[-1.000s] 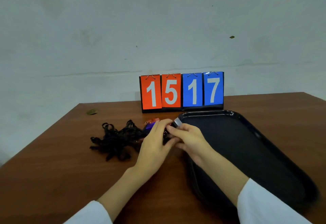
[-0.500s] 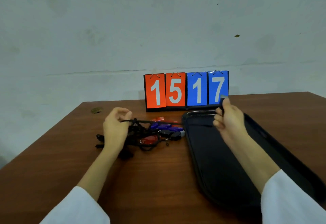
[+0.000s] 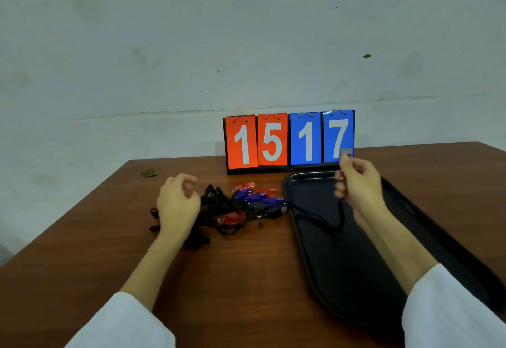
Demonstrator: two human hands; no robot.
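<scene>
A tangle of black cords (image 3: pixel 219 208) with small red, blue and black plastic pieces (image 3: pixel 257 197) lies on the brown table, just left of a black tray (image 3: pixel 315 265). My left hand (image 3: pixel 178 202) hovers over the left side of the tangle, fingers loosely curled, with nothing seen between them. Above the tray's far end, my right hand (image 3: pixel 356 183) pinches a small grey-tipped piece (image 3: pixel 345 151). From this piece a black cord (image 3: pixel 338 224) hangs down in a loop onto the tray floor.
A flip scoreboard (image 3: pixel 290 141) reading 15 in red and 17 in blue stands at the table's back edge, against a pale wall. A small brownish scrap (image 3: pixel 150 173) lies at the table's far left. The tray reaches the table's right front.
Both hands left the pile together; my right hand carried the grey-tipped piece over the tray. My left hand let go of the taut cord, which now hangs slack into the tray.
</scene>
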